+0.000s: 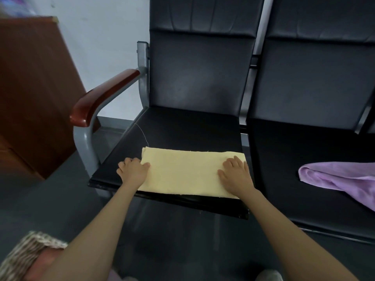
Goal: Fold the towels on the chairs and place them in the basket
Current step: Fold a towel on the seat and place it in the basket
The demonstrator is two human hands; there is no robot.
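Mid-fold on the chair seat (182,126): my left hand (134,169) pinches the yellow towel (182,173) at its left end, my right hand (236,173) lies flat on it. Next, probably fold across.

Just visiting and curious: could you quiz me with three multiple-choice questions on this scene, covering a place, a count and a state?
1. The yellow towel lies: A on the floor; B on the left seat; C over the armrest.
2. Towels in view: A one; B two; C three.
3. The purple towel is: A neatly folded; B hanging up; C crumpled.
Answers: B, dark seat cushion shows around it; B, one yellow, one purple; C, it lies bunched on the right seat.
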